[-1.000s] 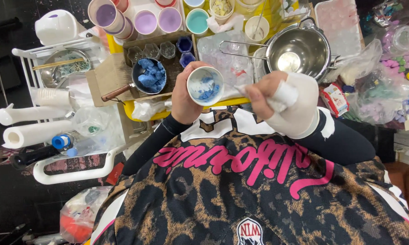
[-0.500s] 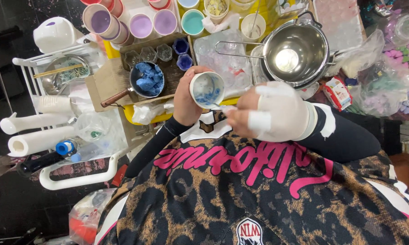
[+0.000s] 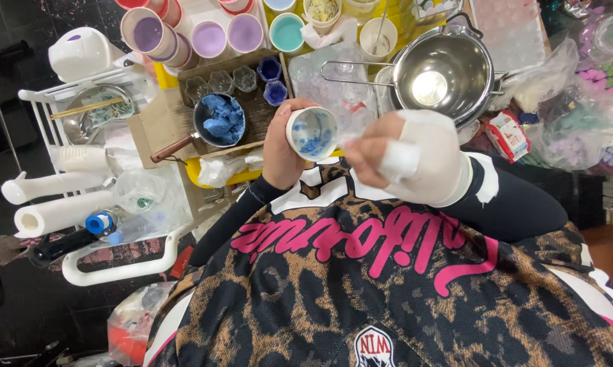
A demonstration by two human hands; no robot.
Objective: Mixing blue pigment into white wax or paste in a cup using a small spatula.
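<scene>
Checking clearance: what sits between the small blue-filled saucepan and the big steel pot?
Head view: two small dark-blue cups and clear plastic moulds lie between the saucepan and the steel pot.

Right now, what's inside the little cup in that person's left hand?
The cup, gripped by the left hand, holds blue chunks and blue smears on its white inner wall. The right hand sits beside its rim. The cup's bottom under the chunks is covered.

The left hand [image 3: 279, 153] grips a small white cup [image 3: 312, 134] streaked with blue, the bandaged right hand [image 3: 415, 160] just beside its rim, with a steel pot [image 3: 442, 71] farther right and a blue-filled pan [image 3: 219, 120] at left.
</scene>
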